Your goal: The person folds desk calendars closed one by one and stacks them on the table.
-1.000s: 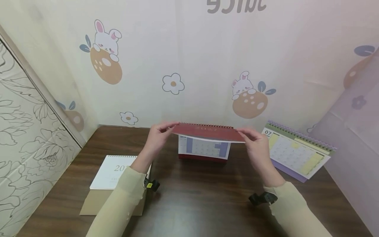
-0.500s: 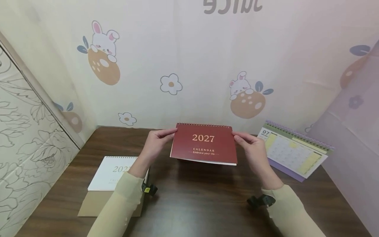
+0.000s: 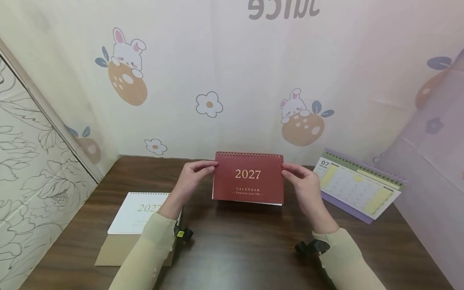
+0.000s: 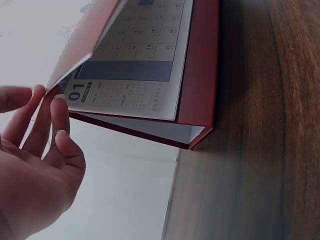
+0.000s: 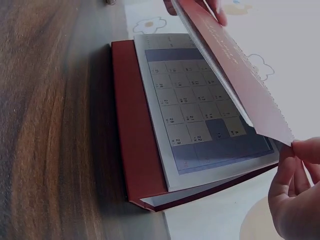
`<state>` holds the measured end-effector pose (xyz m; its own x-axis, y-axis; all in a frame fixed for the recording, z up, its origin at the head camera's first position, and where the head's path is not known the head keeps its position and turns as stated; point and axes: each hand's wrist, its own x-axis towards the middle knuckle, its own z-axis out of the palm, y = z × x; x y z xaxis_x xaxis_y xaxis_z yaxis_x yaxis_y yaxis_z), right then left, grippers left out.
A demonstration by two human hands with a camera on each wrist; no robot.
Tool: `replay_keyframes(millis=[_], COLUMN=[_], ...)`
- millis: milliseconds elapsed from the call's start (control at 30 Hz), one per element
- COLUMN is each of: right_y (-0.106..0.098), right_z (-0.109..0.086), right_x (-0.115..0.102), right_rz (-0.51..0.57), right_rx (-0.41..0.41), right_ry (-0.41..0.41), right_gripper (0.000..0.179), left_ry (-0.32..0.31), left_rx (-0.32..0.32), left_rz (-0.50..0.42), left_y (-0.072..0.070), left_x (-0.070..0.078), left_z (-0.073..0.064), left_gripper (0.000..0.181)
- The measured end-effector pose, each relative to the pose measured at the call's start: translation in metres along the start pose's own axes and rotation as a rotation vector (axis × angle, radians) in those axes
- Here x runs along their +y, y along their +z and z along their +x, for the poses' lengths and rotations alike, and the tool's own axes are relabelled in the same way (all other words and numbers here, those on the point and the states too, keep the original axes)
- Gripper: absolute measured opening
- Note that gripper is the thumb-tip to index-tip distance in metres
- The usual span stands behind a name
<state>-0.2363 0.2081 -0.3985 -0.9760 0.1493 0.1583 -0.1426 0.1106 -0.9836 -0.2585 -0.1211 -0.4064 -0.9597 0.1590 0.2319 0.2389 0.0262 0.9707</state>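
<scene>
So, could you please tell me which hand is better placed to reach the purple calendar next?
Probably the right hand: it is nearer the purple calendar, while the left hand pinches the opposite edge of the red cover. The right must first release its edge.

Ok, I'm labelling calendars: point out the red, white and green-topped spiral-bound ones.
Red spiral-bound calendar (image 3: 248, 179): head view, front cover.
White spiral-bound calendar (image 3: 128, 220): head view, front cover.
Green-topped spiral-bound calendar (image 3: 357, 185): head view, 07 page.
</scene>
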Motion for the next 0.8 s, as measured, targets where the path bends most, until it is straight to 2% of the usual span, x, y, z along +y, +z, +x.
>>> replay_keyframes(millis=[100, 300, 500, 667, 800], right_y=[0.000, 0.001, 0.001, -0.001, -0.002], right_z=[0.000, 0.002, 0.004, 0.005, 0.005], right_x=[0.003, 0.008, 0.013, 0.016, 0.019], right_rz=[-0.004, 0.034, 0.106, 0.056, -0.058], right_rx=[0.011, 0.029, 0.001, -0.014, -0.019], right_ry=[-0.007, -0.046, -0.051, -0.005, 0.034], right_gripper=[0.034, 0.030, 0.031, 0.035, 0.046], left_ry=[0.006, 0.036, -0.005, -0.027, -0.031], left_rx=[0.011, 0.109, 0.161, 0.176, 0.182], left_rz=[0.022, 0.125, 0.195, 0.237, 0.273], left_y=[0.003, 0.011, 0.013, 0.014, 0.013], left_x=[-0.004, -0.012, -0.013, -0.013, -0.015], left_z=[0.001, 0.004, 0.005, 0.005, 0.005], left_gripper=[0.026, 0.021, 0.024, 0.025, 0.026])
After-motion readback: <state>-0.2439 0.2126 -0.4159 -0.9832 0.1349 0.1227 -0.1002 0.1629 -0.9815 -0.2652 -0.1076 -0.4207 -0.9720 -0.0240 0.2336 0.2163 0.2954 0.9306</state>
